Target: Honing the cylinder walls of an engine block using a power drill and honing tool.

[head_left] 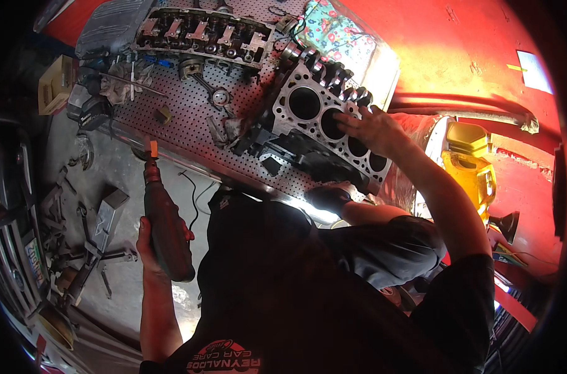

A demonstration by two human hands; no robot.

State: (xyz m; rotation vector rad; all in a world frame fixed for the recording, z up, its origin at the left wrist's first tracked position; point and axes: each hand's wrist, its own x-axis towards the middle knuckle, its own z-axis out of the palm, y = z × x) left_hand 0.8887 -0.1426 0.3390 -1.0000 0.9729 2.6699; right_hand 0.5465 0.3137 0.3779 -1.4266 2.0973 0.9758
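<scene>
Engine block [319,115]: four bores [304,103]; right hand [379,131] spread, apparently touching; left hand [147,247] grips one drill [166,227], beyond bench edge [196,163].

A brightly lit red wall [448,53] rises beside a perforated table [193,140] above a grey floor [127,171].

Bench: perforated metal workbench [177,128]. Positions from its centre: cylinder head [202,38], 11 o'clock; floral cloth [338,30], 2 o'clock; engine block [318,115], between 3 and 4 o'clock; crumpled rag [116,88], 9 o'clock. Piston with connecting rod [206,85] near centre, just below cylinder head.
</scene>
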